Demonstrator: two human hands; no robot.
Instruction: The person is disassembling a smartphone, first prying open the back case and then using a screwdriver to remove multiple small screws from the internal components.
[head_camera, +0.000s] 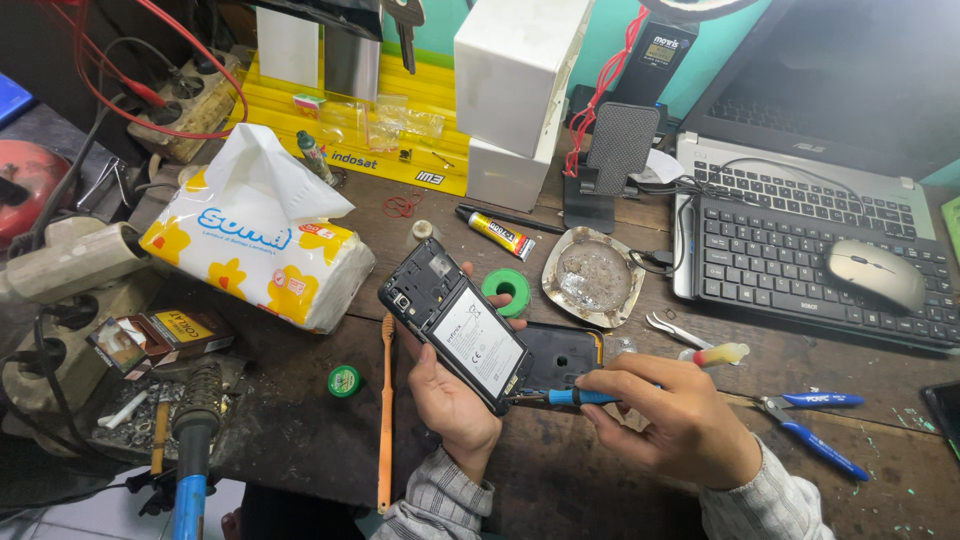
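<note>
Head view: left hand (452, 398) is gripping an opened smartphone (457, 322), back cover off, battery (480, 340) exposed, fingers wrapped round the long edges, phone tilted up off the wooden bench (300, 420). Right hand (672, 418) is pinching a blue-handled screwdriver (575, 397), fingers closed on the handle, tip meeting the phone's lower edge, just right of the left-hand grip. Exact contact point too small to tell.

Directly behind the grip a black back cover (562, 352) is lying flat. Above it a green solder spool (506, 289) and a metal ashtray (594, 274). Left of the grip an orange toothbrush (386, 410) is lying lengthwise, with a tissue pack (262, 238) further up-left. Right of the right hand: tweezers (678, 331) and blue pliers (815, 425); keyboard (810, 262) and mouse (873, 272) well beyond. Glue tube (498, 231) sitting above the phone.

Handling judgement: phone is looking light and rigid but fragile with its board and battery bare, likely slippery along the edges. Best held by the frame's long sides, off the battery and connectors. Screwdriver is light and stiff, best held at the handle.
</note>
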